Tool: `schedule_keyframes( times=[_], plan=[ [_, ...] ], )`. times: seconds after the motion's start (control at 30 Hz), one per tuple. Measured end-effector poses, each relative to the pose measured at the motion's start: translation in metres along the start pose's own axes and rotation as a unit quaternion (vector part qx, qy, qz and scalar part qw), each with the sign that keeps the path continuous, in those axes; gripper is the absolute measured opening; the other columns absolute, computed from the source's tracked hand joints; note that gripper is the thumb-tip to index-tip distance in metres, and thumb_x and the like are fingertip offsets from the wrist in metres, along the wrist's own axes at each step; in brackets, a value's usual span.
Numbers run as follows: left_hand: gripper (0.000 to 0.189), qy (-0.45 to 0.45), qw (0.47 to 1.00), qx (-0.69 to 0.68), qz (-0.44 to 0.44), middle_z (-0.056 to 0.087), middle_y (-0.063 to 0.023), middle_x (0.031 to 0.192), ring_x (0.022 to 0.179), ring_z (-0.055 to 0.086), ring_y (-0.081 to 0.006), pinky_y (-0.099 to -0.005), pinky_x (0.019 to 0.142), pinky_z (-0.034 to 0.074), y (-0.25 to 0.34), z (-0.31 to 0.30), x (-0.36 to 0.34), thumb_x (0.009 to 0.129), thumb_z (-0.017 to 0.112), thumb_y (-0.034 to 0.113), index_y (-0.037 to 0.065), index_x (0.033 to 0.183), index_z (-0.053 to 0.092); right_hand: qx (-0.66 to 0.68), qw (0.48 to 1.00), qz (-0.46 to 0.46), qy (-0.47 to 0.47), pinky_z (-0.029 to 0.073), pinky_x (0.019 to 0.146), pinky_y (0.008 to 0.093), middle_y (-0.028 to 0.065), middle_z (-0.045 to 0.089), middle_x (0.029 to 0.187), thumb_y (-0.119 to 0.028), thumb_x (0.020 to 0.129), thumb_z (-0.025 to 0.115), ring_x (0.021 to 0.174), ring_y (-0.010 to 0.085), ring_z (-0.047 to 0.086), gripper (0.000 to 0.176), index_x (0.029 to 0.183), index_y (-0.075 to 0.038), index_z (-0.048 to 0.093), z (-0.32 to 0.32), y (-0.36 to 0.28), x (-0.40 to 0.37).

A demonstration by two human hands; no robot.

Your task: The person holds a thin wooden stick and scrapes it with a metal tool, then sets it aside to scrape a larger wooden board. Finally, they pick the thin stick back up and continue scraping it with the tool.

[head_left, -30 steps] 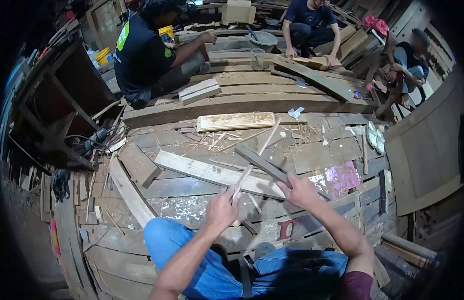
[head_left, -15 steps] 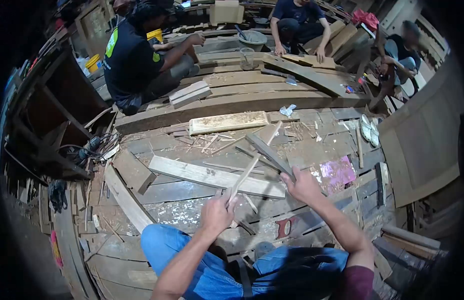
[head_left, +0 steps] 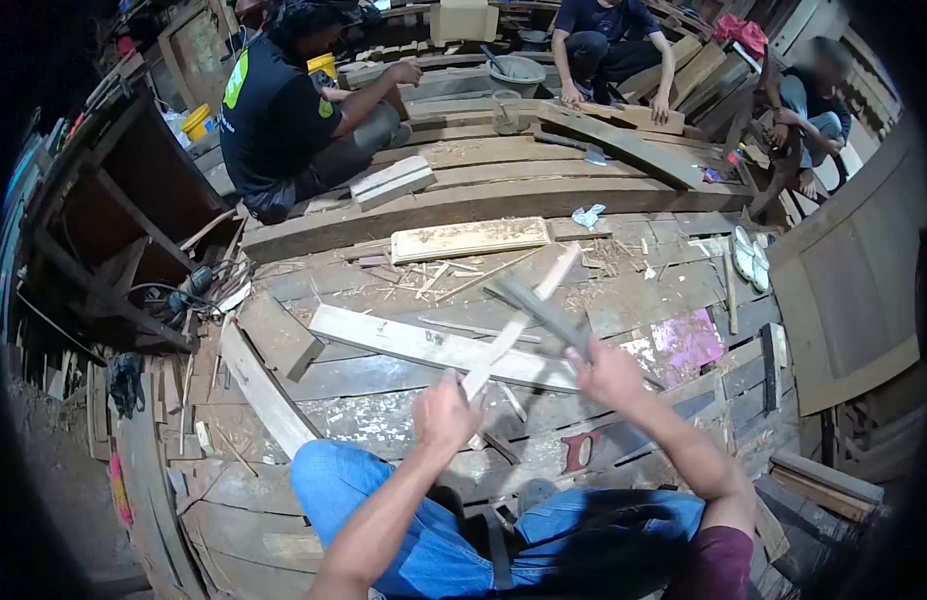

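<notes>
My left hand (head_left: 446, 412) is closed around the lower end of a pale wood strip (head_left: 518, 322), which points up and away to the right. In my right hand (head_left: 611, 378) is a long, dark, flat bar (head_left: 543, 308), gripped near its lower end and smeared by motion. The bar's far end crosses the strip in this view. Beneath both, a light plank (head_left: 423, 345) lies on the board floor. A saw with a red handle (head_left: 577, 452) rests near my right forearm.
Wood scraps (head_left: 438, 280) and a carved board (head_left: 468, 240) lie ahead, before a long beam (head_left: 503, 203). Three people sit beyond: one at left (head_left: 293, 115), one at the back (head_left: 613, 50), one at right (head_left: 813, 110). A power tool (head_left: 193, 288) is at left.
The pale strip has turned, showing a broader face. The dark bar has shifted slightly against it. The whole view has moved a little, with the scene sliding right.
</notes>
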State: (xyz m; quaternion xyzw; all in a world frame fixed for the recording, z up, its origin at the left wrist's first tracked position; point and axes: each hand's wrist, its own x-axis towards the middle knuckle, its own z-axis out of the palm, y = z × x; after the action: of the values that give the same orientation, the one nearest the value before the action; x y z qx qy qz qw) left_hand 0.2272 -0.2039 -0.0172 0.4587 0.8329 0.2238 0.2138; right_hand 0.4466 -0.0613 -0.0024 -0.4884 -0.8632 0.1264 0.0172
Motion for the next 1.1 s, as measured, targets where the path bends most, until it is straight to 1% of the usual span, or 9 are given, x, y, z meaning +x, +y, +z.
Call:
schedule_keyframes(
  times=[0.1,0.23,0.27,0.4,0.77,0.83,0.9,0.97,1.1],
  plan=[
    [0.046,0.028,0.999,-0.038,-0.002,0.064,-0.0220,0.073,0.072,0.064,-0.0417,-0.0497,0.063,0.049,-0.002,0.007,0.005,0.080,0.069,0.046,0.002,0.094,0.061,0.011,1.000,-0.021,0.011,0.050,0.059,0.0544,0.0233,0.060,0.061,-0.042,0.095,0.047,0.063,0.0455,0.062,0.044,0.095,0.001,0.055,-0.004,-0.026,-0.007],
    [0.044,0.036,0.995,-0.091,-0.003,0.063,-0.0256,0.075,0.075,0.063,-0.0442,-0.0512,0.065,0.049,-0.002,0.015,0.003,0.085,0.064,0.041,-0.001,0.096,0.057,0.077,0.994,-0.079,0.003,0.049,0.056,0.0535,0.0226,0.059,0.058,-0.038,0.097,0.044,0.057,0.0436,0.061,0.047,0.130,-0.006,0.044,-0.004,-0.038,-0.017],
    [0.045,0.034,0.994,-0.102,0.007,0.063,-0.0276,0.077,0.076,0.063,-0.0446,-0.0519,0.066,0.049,-0.005,0.016,0.005,0.086,0.064,0.040,-0.003,0.098,0.056,0.014,0.996,-0.072,-0.056,0.048,0.052,0.0515,0.0218,0.060,0.061,-0.036,0.097,0.045,0.054,0.0419,0.059,0.052,0.143,-0.016,0.033,-0.010,-0.041,-0.019],
    [0.041,0.043,0.989,-0.129,0.052,0.065,-0.0254,0.083,0.081,0.064,-0.0432,-0.0487,0.071,0.050,-0.010,0.018,0.006,0.084,0.067,0.035,-0.001,0.103,0.058,-0.011,0.994,-0.110,-0.014,0.050,0.053,0.0485,0.0245,0.061,0.075,-0.037,0.097,0.045,0.059,0.0417,0.061,0.058,0.150,-0.031,0.020,0.005,-0.020,-0.010],
    [0.028,0.029,0.977,-0.208,0.043,0.062,-0.0227,0.075,0.071,0.061,-0.0416,-0.0465,0.063,0.046,-0.002,0.008,0.002,0.093,0.054,0.029,0.003,0.095,0.064,0.044,0.981,-0.179,0.067,0.051,0.052,0.0482,0.0194,0.063,0.070,-0.031,0.095,0.050,0.059,0.0368,0.063,0.056,0.146,-0.033,0.030,-0.004,-0.020,-0.012],
    [0.028,0.039,0.979,-0.190,0.059,0.062,-0.0229,0.075,0.071,0.061,-0.0417,-0.0463,0.063,0.046,-0.008,0.010,0.002,0.093,0.054,0.028,0.003,0.096,0.064,-0.014,0.985,-0.155,-0.073,0.052,0.054,0.0490,0.0190,0.064,0.070,-0.031,0.095,0.049,0.060,0.0372,0.064,0.057,0.147,-0.034,0.027,-0.015,-0.038,-0.025],
    [0.027,0.095,0.962,-0.229,0.111,0.062,-0.0229,0.074,0.071,0.061,-0.0414,-0.0455,0.062,0.047,-0.017,0.025,0.003,0.092,0.054,0.026,0.002,0.097,0.065,-0.018,0.980,-0.197,-0.003,0.051,0.052,0.0494,0.0184,0.063,0.068,-0.032,0.096,0.047,0.058,0.0367,0.063,0.057,0.148,-0.033,0.025,0.008,-0.018,-0.012],
    [0.027,0.011,0.978,-0.203,0.055,0.063,-0.0227,0.076,0.071,0.062,-0.0409,-0.0446,0.063,0.047,-0.012,0.020,0.003,0.092,0.055,0.026,0.001,0.098,0.065,-0.001,0.995,-0.100,-0.005,0.050,0.052,0.0486,0.0197,0.061,0.067,-0.033,0.095,0.049,0.056,0.0371,0.061,0.056,0.148,-0.031,0.028,-0.008,-0.012,-0.002],
    [0.027,0.068,0.958,-0.261,0.102,0.063,-0.0227,0.074,0.069,0.064,-0.0379,-0.0431,0.062,0.047,-0.012,0.025,0.002,0.091,0.056,0.024,-0.001,0.097,0.065,0.076,0.985,-0.145,-0.054,0.051,0.052,0.0484,0.0189,0.060,0.063,-0.034,0.096,0.046,0.057,0.0376,0.062,0.055,0.148,-0.031,0.027,-0.034,-0.032,-0.025]
  ],
)
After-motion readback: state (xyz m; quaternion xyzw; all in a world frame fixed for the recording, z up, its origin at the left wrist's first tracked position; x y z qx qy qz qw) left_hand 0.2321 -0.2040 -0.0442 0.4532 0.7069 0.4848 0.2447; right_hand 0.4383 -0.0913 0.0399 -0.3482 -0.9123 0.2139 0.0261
